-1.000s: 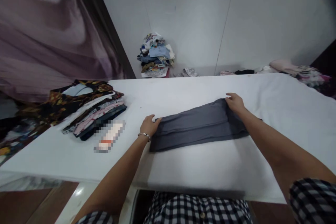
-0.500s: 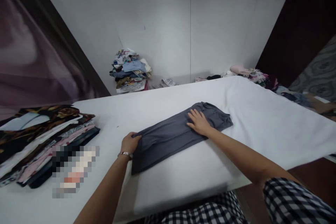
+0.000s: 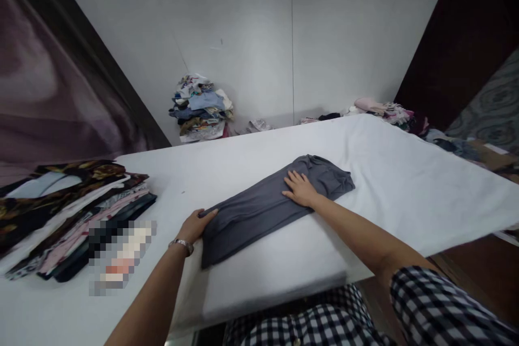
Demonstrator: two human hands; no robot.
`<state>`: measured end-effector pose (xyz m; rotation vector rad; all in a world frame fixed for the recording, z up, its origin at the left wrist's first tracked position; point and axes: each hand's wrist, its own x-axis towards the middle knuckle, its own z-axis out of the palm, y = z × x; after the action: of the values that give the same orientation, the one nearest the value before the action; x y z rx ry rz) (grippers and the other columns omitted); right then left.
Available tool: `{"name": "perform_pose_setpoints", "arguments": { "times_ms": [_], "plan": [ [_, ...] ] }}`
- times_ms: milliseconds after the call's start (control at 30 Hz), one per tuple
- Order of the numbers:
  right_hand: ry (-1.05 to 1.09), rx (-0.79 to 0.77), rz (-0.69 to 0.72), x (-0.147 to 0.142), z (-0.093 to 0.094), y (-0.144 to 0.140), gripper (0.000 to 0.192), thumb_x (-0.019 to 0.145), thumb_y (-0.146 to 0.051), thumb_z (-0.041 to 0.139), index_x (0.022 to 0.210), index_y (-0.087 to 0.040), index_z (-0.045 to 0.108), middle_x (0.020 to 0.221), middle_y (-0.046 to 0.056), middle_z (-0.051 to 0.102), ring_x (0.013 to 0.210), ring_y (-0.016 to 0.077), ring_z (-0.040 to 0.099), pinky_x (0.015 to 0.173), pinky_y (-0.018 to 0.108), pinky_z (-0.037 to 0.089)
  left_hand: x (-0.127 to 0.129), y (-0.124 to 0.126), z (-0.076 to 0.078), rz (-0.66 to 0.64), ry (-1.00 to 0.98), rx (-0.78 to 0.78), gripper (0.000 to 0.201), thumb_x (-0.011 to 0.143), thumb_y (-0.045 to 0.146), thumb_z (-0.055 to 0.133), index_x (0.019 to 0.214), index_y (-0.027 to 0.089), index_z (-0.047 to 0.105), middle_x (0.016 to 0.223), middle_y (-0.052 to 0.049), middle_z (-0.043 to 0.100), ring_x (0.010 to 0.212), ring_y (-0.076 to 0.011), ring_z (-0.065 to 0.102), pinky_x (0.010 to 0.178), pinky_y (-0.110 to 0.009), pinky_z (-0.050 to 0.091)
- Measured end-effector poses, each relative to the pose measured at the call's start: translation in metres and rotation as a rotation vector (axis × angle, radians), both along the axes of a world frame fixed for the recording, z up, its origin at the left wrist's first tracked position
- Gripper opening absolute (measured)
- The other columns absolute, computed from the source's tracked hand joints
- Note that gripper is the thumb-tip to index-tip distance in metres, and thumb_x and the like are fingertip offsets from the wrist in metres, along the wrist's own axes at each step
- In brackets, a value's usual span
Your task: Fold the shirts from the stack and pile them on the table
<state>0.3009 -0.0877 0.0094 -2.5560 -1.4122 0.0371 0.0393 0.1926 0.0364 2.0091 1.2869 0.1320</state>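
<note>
Lying diagonally across the middle of the white-covered desk (image 3: 405,173), a folded dark grey garment (image 3: 267,205) runs from its near-left end up to a bunched far-right end. The left hand (image 3: 194,225) sits at the near-left end, fingers extended and resting on the upper edge of the cloth with the thumb at the corner; whether it pinches the fabric or only touches it cannot be told. A metal bracelet (image 3: 182,245) circles that wrist. The right hand (image 3: 299,188) lies open and flat, palm down, pressed on the garment a little short of its bunched end, holding nothing. Both forearms reach in from the lower edge, above checked black-and-white clothing (image 3: 441,308) worn by the person.

At the left of the desk, well apart from the grey garment, stands a stack of folded clothes (image 3: 73,211) in dark floral, pink and white prints, with a blurred patch just beside its near edge. Beyond the far edge, a loose heap of mixed clothing (image 3: 200,108) rests against the pale wall, and further garments (image 3: 381,110) lie at the far right corner.
</note>
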Motion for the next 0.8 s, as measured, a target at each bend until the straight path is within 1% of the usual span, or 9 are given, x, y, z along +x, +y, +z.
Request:
{"name": "perform_pose_setpoints", "arguments": {
  "times_ms": [67,100,200,300,400,500,600,700,800],
  "plan": [
    [0.029,-0.076,0.003,0.0,-0.009,0.001,0.067,0.095,-0.057,0.027,0.145,-0.014,0.037,0.154,0.014,0.023,0.143,0.0301,0.017,0.114,0.051,0.015,-0.005,-0.003,-0.001,0.019,-0.027,-0.115,0.082,0.065,0.057,0.071,0.13,0.012,0.049,0.116,-0.018,0.065,0.094,-0.0307,0.066,0.065,-0.035,0.055],
    [0.035,-0.099,-0.001,0.0,-0.012,0.0,0.066,0.095,-0.056,0.027,0.145,-0.014,0.037,0.154,0.014,0.023,0.143,0.0302,0.018,0.113,0.051,0.015,-0.007,-0.006,-0.002,0.018,-0.048,-0.131,0.083,0.064,0.052,0.074,0.132,0.013,0.047,0.117,-0.018,0.064,0.094,-0.0296,0.066,0.065,-0.034,0.055],
    [0.039,-0.117,-0.03,0.0,-0.007,0.003,0.067,0.094,-0.057,0.03,0.145,-0.014,0.037,0.154,0.015,0.023,0.142,0.032,0.017,0.113,0.053,0.016,-0.008,-0.015,-0.005,0.004,-0.108,-0.01,0.074,0.06,0.03,0.081,0.126,0.013,0.053,0.12,-0.017,0.064,0.104,-0.0285,0.063,0.082,-0.034,0.052],
    [-0.004,0.001,0.006,-0.016,0.006,0.02,0.07,0.093,-0.059,0.03,0.147,-0.014,0.033,0.155,0.015,0.021,0.143,0.0317,0.014,0.113,0.054,0.014,-0.006,-0.021,-0.014,0.032,-0.15,0.09,0.062,0.059,0.018,0.079,0.118,0.014,0.059,0.116,-0.014,0.066,0.108,-0.0277,0.061,0.093,-0.035,0.046],
    [-0.018,0.117,0.16,-0.049,0.008,0.042,0.07,0.094,-0.059,0.027,0.148,-0.016,0.03,0.156,0.012,0.02,0.144,0.0279,0.013,0.114,0.05,0.014,-0.005,-0.022,-0.023,0.079,-0.247,0.085,0.065,0.061,0.017,0.077,0.122,0.016,0.056,0.114,-0.011,0.066,0.108,-0.0254,0.061,0.094,-0.034,0.046],
    [0.027,0.064,0.256,-0.076,-0.007,0.058,0.067,0.093,-0.059,0.03,0.146,-0.017,0.036,0.154,0.013,0.026,0.143,0.0284,0.018,0.114,0.05,0.016,-0.007,-0.023,-0.028,0.156,-0.348,-0.005,0.069,0.062,0.02,0.078,0.126,0.017,0.052,0.114,-0.01,0.066,0.106,-0.0229,0.062,0.093,-0.032,0.046],
    [0.058,-0.003,0.26,-0.083,-0.022,0.063,0.065,0.093,-0.059,0.033,0.143,-0.018,0.042,0.153,0.013,0.029,0.142,0.03,0.02,0.114,0.05,0.016,-0.011,-0.024,-0.028,0.2,-0.355,-0.078,0.072,0.062,0.029,0.08,0.127,0.014,0.05,0.119,-0.014,0.064,0.109,-0.0249,0.061,0.093,-0.033,0.046],
    [0.108,-0.008,0.246,-0.081,-0.021,0.063,0.067,0.092,-0.061,0.033,0.144,-0.019,0.04,0.153,0.013,0.026,0.143,0.0299,0.018,0.114,0.051,0.015,-0.014,-0.028,-0.024,0.131,-0.287,-0.025,0.084,0.06,0.037,0.082,0.132,0.013,0.046,0.129,-0.019,0.058,0.118,-0.0287,0.056,0.098,-0.035,0.042],
    [0.11,0.057,0.246,-0.085,-0.016,0.064,0.068,0.092,-0.061,0.032,0.146,-0.019,0.037,0.154,0.013,0.023,0.143,0.0299,0.015,0.114,0.052,0.013,-0.014,-0.034,-0.022,0.036,-0.21,0.049,0.09,0.058,0.028,0.082,0.137,0.016,0.041,0.13,-0.017,0.058,0.119,-0.03,0.055,0.099,-0.036,0.041]
  ]
}}
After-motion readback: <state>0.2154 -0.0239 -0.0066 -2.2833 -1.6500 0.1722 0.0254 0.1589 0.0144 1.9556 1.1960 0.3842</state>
